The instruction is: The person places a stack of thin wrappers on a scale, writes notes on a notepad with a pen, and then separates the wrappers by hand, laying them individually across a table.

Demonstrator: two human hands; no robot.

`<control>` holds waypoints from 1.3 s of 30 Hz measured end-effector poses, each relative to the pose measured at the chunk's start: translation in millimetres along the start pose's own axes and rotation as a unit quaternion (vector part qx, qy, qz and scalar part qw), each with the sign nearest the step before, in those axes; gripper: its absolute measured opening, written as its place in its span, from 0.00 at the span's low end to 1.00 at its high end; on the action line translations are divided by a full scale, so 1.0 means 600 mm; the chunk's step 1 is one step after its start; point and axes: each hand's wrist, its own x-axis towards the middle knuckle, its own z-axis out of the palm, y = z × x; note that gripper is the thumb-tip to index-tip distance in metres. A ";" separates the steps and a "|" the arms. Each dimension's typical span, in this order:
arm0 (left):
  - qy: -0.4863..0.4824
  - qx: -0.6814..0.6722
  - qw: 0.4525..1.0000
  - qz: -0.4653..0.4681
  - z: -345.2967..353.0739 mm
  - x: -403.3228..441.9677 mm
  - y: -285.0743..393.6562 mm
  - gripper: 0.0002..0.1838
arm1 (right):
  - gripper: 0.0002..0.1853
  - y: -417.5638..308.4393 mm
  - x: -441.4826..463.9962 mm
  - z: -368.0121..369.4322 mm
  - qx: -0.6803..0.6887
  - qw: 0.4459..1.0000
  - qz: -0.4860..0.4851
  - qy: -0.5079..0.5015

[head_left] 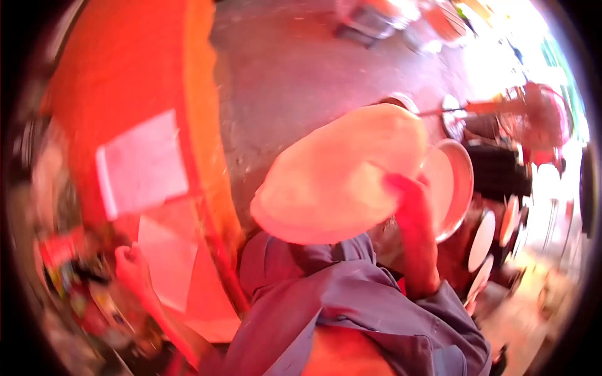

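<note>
A large pale round disc (338, 175) is tilted above my lap, and its kind is not clear from this view. My right hand (409, 191) grips it near its right side, fingers partly blurred over its surface. Out to the left, my left hand (132, 264) is closed beside a pale sheet (166, 263) on the orange-red covered surface. Whatever those curled fingers hold, if anything, is hidden. Just beyond my right hand stands a round, rimmed dish-like piece (463, 188), partly covered by the disc.
A second white sheet (144, 164) lies farther up the orange-red cloth (135, 69). Several pale round discs (481, 241) stand on edge at the right, near a dark box-like object (498, 169). Blurred clutter (81, 282) fills the far left. Grey floor (288, 69) stretches ahead.
</note>
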 end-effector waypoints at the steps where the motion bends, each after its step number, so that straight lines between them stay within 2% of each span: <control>1: 0.007 -0.065 0.997 0.046 0.017 0.033 0.055 0.10 | 0.21 -0.002 0.026 0.003 0.023 1.000 -0.005 -0.009; 2: -0.024 -0.143 0.983 0.113 0.051 0.056 0.116 0.10 | 0.19 -0.037 0.034 0.030 0.045 0.998 -0.014 0.038; 4: -0.108 -0.293 0.921 0.231 0.117 0.085 0.249 0.10 | 0.20 -0.057 0.088 0.021 0.132 0.990 -0.047 0.022; 6: -0.315 -0.365 0.857 0.182 0.175 0.074 0.404 0.10 | 0.20 -0.077 0.147 -0.008 0.164 0.983 -0.052 0.060; 8: -0.435 -0.409 0.791 0.128 0.206 0.048 0.525 0.11 | 0.20 -0.106 0.182 -0.041 0.181 0.977 -0.065 0.091; 12: -0.534 -0.350 0.762 0.110 0.281 0.070 0.666 0.10 | 0.20 -0.184 0.264 -0.100 0.196 0.963 -0.113 0.145; 16: -0.538 -0.263 0.787 0.145 0.323 0.132 0.791 0.10 | 0.21 -0.252 0.332 -0.155 0.215 0.945 -0.131 0.210; 18: -0.559 -0.263 0.776 0.129 0.358 0.186 0.821 0.10 | 0.23 -0.268 0.374 -0.175 0.219 0.934 -0.142 0.245; 19: -0.574 -0.268 0.763 0.130 0.386 0.214 0.847 0.10 | 0.24 -0.272 0.407 -0.191 0.223 0.920 -0.183 0.266; 21: -0.564 -0.250 0.780 0.103 0.401 0.257 0.932 0.11 | 0.24 -0.300 0.457 -0.222 0.240 0.911 -0.161 0.295; 24: -0.559 -0.230 0.785 0.135 0.439 0.336 1.057 0.11 | 0.22 -0.336 0.541 -0.266 0.247 0.896 -0.129 0.346; 26: -0.568 -0.216 0.778 0.157 0.468 0.386 1.153 0.12 | 0.21 -0.357 0.601 -0.292 0.272 0.869 -0.148 0.385; 33: -0.625 -0.199 0.715 0.241 0.521 0.473 1.518 0.11 | 0.22 -0.440 0.736 -0.372 0.296 0.818 -0.153 0.468; 39: -0.642 -0.154 0.663 0.352 0.558 0.427 1.819 0.11 | 0.20 -0.542 0.844 -0.464 0.349 0.793 -0.168 0.471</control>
